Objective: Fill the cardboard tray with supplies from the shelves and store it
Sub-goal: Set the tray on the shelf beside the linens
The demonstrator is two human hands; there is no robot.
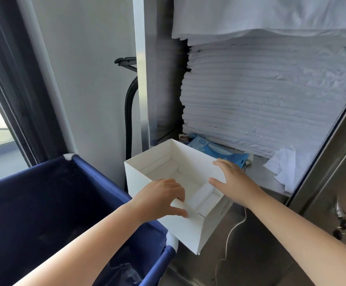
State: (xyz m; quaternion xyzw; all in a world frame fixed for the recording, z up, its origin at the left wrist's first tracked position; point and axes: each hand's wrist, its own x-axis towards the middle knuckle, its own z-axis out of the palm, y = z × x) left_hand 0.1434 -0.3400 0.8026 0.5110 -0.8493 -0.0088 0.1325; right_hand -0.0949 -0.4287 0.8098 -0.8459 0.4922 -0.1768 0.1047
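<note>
Cardboard tray [180, 228]: white, matte, rectangular, open top, folded divider inside at near end. Positioned at edge of brushed-steel shelf [256, 172], near corner overhanging navy fabric bin [44, 203]. Left hand [159, 195] grips near rim, fingers curled inside over the edge, thumb on outer wall. Right hand [234, 180] spread flat, fingers straight, resting on right rim, holding nothing. Glossy blue plastic packet [215, 149] just behind tray, at foot of tall stack of folded white linen [261, 100]. Thin white cable [232, 228] hanging down steel front.
</note>
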